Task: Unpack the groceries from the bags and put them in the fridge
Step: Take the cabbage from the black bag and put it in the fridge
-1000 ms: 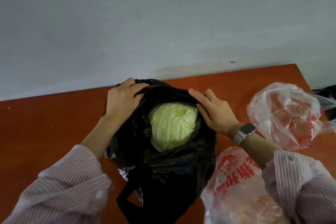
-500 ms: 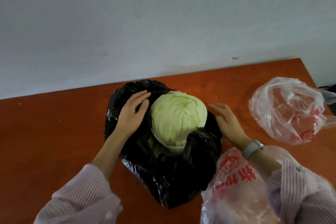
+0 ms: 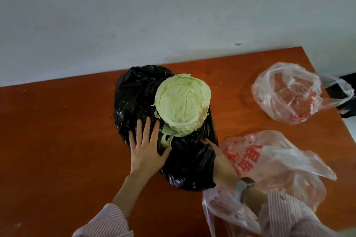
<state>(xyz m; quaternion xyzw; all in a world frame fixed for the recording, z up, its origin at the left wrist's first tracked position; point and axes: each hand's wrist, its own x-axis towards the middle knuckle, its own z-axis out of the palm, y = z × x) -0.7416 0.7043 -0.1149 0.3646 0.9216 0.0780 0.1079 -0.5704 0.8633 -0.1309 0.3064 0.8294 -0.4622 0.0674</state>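
A pale green cabbage [image 3: 182, 107] sits fully exposed on top of a flattened black plastic bag [image 3: 134, 94] in the middle of the table. My left hand [image 3: 147, 150] lies flat with straight, spread fingers on the bag's near left side, just below the cabbage. My right hand [image 3: 216, 155] touches the bag's near right edge; its fingers are partly hidden between the black plastic and a clear bag. No fridge is in view.
The orange-brown table [image 3: 57, 140] meets a grey wall behind. A clear bag with red print [image 3: 269, 161] lies at the near right over my right forearm. Another clear bag [image 3: 287, 92] sits at the far right by the table's edge, next to a dark object [image 3: 344, 100].
The black bag has been pushed down off the cabbage, which now stands bare. Both hands slid from the bag's rim towards me along its sides.
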